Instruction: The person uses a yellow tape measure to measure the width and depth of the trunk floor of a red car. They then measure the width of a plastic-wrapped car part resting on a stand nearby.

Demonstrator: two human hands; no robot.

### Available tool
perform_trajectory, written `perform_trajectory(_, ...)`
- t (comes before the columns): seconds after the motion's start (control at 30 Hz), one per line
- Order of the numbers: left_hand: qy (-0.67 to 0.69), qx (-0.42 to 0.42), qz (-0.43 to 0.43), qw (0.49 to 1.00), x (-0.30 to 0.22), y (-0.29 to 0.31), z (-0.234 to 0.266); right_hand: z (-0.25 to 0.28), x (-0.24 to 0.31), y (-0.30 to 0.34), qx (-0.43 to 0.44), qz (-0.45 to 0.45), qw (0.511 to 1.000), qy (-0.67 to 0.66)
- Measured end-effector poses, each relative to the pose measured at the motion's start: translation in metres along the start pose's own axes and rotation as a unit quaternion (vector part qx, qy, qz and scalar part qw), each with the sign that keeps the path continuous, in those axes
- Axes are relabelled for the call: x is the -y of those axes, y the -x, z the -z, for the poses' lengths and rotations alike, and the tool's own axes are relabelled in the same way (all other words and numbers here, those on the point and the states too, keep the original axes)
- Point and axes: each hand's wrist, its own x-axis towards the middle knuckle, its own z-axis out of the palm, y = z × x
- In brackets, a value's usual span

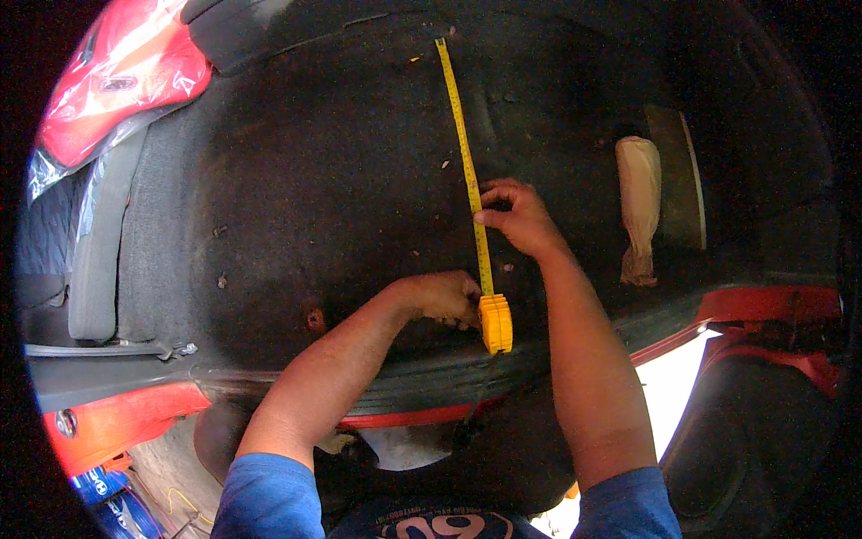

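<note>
A yellow tape measure (496, 324) lies on the dark carpeted floor of a car, near the sill, with its case close to me. Its blade (458, 108) runs out straight, away from me toward the far side. My left hand (442, 297) is curled against the left side of the case at the blade's mouth, its fingertips partly hidden. Farther along, my right hand (523, 218) pinches the blade's right edge between thumb and fingers.
A tan wrapped bundle (640, 198) and a flat panel (678, 171) lie at right. Far left is a red, plastic-covered seat part (126, 81), beside a grey upright panel (106, 234). The red door sill (413, 416) crosses in front of me. Small debris dots the carpet (296, 180).
</note>
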Motion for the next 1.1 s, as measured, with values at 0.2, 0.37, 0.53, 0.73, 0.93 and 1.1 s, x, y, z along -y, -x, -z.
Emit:
perform_trajectory(0.2, 0.007, -0.014, -0.042, 0.999, 0.007, -0.001, 0.001, 0.004, 0.005, -0.001, 0.022, -0.019, 0.999, -0.032)
perform_trajectory(0.37, -0.043, -0.039, -0.058, 0.997, 0.009, -0.006, 0.0, 0.006, 0.005, -0.002, 0.039, -0.035, 0.997, -0.061)
perform_trajectory(0.53, -0.04, -0.022, -0.048, 0.998, 0.012, -0.008, 0.001, 0.003, 0.002, -0.002, 0.033, -0.045, 0.996, -0.071)
perform_trajectory(0.73, -0.081, -0.024, -0.052, 0.995, 0.011, -0.013, 0.002, 0.004, -0.002, -0.003, 0.041, -0.031, 0.995, -0.081)
perform_trajectory(0.93, -0.05, -0.014, -0.071, 0.996, 0.011, -0.01, 0.001, 0.003, -0.002, -0.004, 0.039, -0.049, 0.994, -0.086)
perform_trajectory(1.1, -0.02, -0.011, -0.092, 0.995, 0.017, -0.014, -0.001, 0.006, 0.002, -0.003, 0.045, -0.05, 0.992, -0.105)
